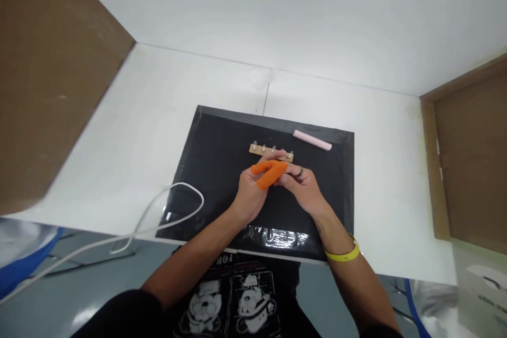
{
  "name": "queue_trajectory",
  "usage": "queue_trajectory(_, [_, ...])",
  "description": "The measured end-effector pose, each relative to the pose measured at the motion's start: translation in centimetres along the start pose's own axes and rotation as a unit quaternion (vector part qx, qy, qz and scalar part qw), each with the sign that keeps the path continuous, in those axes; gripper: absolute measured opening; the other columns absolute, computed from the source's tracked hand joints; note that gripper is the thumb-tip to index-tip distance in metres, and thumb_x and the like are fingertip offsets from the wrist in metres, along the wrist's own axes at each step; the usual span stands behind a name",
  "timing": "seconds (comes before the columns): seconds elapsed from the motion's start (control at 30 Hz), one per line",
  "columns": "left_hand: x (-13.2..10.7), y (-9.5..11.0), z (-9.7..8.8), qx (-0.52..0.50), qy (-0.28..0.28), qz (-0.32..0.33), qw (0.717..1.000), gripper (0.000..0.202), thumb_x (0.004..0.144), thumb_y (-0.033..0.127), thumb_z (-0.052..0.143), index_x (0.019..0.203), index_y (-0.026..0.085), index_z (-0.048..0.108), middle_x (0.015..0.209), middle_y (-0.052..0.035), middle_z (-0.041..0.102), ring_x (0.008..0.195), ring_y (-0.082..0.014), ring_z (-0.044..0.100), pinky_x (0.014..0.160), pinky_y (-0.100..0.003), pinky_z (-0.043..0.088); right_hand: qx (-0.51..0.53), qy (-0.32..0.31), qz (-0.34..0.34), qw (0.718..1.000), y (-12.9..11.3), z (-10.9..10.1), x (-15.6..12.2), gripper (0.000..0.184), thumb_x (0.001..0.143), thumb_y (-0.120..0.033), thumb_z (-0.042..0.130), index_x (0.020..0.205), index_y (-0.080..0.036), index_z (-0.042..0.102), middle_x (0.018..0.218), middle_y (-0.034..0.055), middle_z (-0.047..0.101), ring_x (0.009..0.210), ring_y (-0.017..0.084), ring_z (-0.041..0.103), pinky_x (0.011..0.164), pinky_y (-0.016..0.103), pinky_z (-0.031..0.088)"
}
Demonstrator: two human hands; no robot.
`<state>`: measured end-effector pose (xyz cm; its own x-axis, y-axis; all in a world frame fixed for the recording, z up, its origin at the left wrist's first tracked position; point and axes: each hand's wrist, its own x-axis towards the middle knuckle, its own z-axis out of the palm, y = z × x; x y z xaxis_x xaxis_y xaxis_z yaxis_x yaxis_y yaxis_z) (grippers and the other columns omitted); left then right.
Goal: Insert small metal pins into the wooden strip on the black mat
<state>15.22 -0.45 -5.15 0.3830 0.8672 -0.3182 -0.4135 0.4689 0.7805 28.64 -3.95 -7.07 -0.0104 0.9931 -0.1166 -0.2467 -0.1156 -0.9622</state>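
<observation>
Tabletop (150, 116), white and smooth, carries a rectangular black mat (214, 169) with a glossy near edge. Brown cardboard panels (47, 74) flank the mat. White cable (174, 211) loops over the mat's left near corner. Left hand (251, 193), with orange cots (271, 171) on thumb and forefinger, meets right hand (304, 190) fingertip to fingertip at mat centre, fingers curled; whether they grip anything cannot be told. Wooden strip (261, 151) with metal pegs lies on the mat's far half. Pink bar (312, 140) lies near the mat's far edge.
</observation>
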Motion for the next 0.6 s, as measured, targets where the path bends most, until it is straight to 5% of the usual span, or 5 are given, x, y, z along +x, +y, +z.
queue_trajectory(0.2, [-0.16,0.07,0.11,0.006,-0.003,0.009,1.0,0.038,0.066,0.036,0.094,0.101,0.025,0.082,0.122,-0.004,0.073,0.122,-0.0241,0.061,0.102,-0.031,0.049,0.018,-0.007,0.011,1.0,0.24,0.03,-0.04,0.038,0.08,-0.06,0.079,0.09,-0.023,0.076,0.083,0.0007,0.07,0.08,0.017,0.064,0.083,0.033,0.054])
queue_trajectory(0.4, [-0.31,0.09,0.36,0.0,0.005,-0.005,1.0,0.029,0.068,0.032,0.093,0.094,0.024,0.084,0.123,-0.0046,0.072,0.083,-0.0115,0.062,0.065,-0.019,0.047,0.039,-0.027,0.017,0.999,0.34,0.03,0.21,0.043,0.081,-0.064,0.076,0.083,-0.021,0.075,0.071,0.0003,0.066,0.07,0.016,0.061,0.073,0.03,0.054])
queue_trajectory(0.6, [-0.33,0.37,0.24,-0.016,0.015,0.013,1.0,0.027,0.068,0.029,0.092,0.091,0.02,0.083,0.123,-0.0062,0.07,0.073,-0.0077,0.056,0.063,-0.019,0.047,0.063,-0.03,0.008,0.998,0.47,0.03,0.22,0.037,0.083,-0.057,0.078,0.082,-0.02,0.074,0.075,0.0007,0.069,0.07,0.013,0.062,0.072,0.026,0.052])
